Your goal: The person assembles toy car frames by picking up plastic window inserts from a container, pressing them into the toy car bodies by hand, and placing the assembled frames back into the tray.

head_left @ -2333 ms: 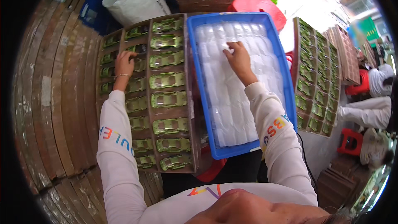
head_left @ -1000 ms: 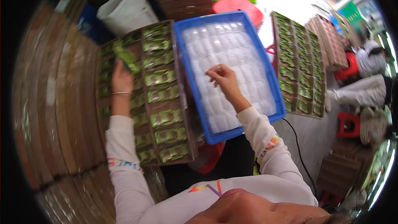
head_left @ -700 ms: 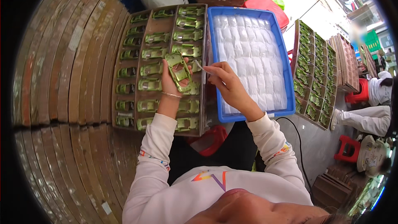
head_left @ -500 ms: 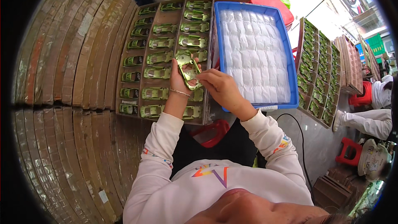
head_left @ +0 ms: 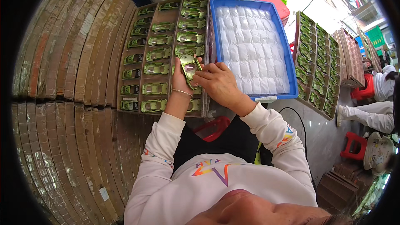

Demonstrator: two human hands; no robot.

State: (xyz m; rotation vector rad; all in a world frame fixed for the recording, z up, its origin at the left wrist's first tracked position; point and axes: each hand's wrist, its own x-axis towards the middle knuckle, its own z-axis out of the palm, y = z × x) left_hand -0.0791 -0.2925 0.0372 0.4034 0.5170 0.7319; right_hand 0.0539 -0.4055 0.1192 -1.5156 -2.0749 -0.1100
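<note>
Across my left hand (head_left: 179, 82) lies a shiny green toy car body (head_left: 188, 66), an open shell with its cut-outs showing; the fingers are curled round it from below. My right hand (head_left: 224, 84) meets the shell's right edge with thumb and fingers pressed together. Whatever those fingertips hold, if anything, is hidden. Both hands are over a brown partitioned tray (head_left: 167, 16) holding rows of similar green car bodies. Those in its left column (head_left: 132, 59) have dark parts on them.
To the right stands a blue plastic tray (head_left: 294, 84) filled with rows of white packets (head_left: 252, 50). Brown trays are stacked along the left (head_left: 62, 58). Farther right another partitioned tray (head_left: 320, 64) holds green parts. Red stools (head_left: 355, 146) and a person in white (head_left: 366, 114) are beyond.
The car body has tilted more upright in my left hand. My right hand has shifted left, its fingers closing over the shell's edge. The whole view has moved slightly.
</note>
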